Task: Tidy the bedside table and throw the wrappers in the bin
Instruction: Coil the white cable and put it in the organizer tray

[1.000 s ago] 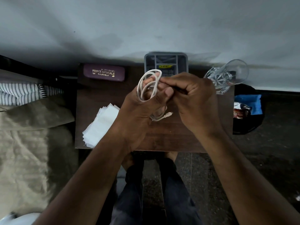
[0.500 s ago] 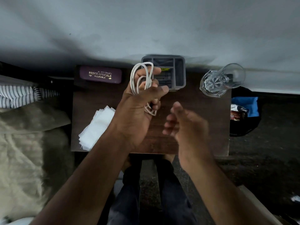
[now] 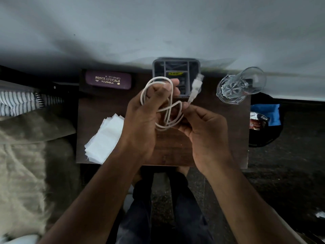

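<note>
Over the brown bedside table point(image 3: 98, 110), my left hand point(image 3: 146, 117) holds a coiled white cable point(image 3: 159, 80), with loops sticking out above its fingers. My right hand point(image 3: 202, 131) pinches the cable's free end just below its white plug point(image 3: 196, 85), which points up and away over the grey organiser point(image 3: 175, 65). A loose loop hangs between both hands. At the right of the table, a black bin point(image 3: 263, 138) on the floor holds a shiny wrapper point(image 3: 257, 120) and something blue.
A purple glasses case point(image 3: 108, 80) lies at the table's back left. White tissues point(image 3: 103, 138) are stacked at the front left. A clear glass point(image 3: 239, 85) lies on its side at the back right. Bedding point(image 3: 26, 138) fills the left. My legs show below.
My right hand came away from the cable and dropped lower, then came back and took hold of the plug end. The coil in my left hand has loosened into a wider loop.
</note>
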A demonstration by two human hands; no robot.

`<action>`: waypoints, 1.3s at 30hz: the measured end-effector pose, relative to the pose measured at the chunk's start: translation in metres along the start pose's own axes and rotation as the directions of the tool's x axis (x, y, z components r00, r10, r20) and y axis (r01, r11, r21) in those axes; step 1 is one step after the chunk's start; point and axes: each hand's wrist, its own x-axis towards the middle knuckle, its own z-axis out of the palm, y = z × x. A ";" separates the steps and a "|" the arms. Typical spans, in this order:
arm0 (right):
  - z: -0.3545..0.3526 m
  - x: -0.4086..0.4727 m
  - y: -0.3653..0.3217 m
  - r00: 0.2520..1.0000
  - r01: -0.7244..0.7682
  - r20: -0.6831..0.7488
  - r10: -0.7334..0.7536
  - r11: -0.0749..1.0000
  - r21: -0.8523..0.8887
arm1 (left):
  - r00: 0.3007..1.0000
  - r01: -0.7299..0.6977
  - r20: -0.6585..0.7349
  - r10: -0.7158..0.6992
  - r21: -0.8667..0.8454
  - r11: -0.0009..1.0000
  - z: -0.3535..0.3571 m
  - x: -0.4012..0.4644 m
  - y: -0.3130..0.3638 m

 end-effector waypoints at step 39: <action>-0.021 0.037 -0.042 0.808 -0.126 0.533 0.251 0.957 -0.260 | 0.940 0.028 0.321 -0.119 0.275 0.961 -0.011 0.021 0.012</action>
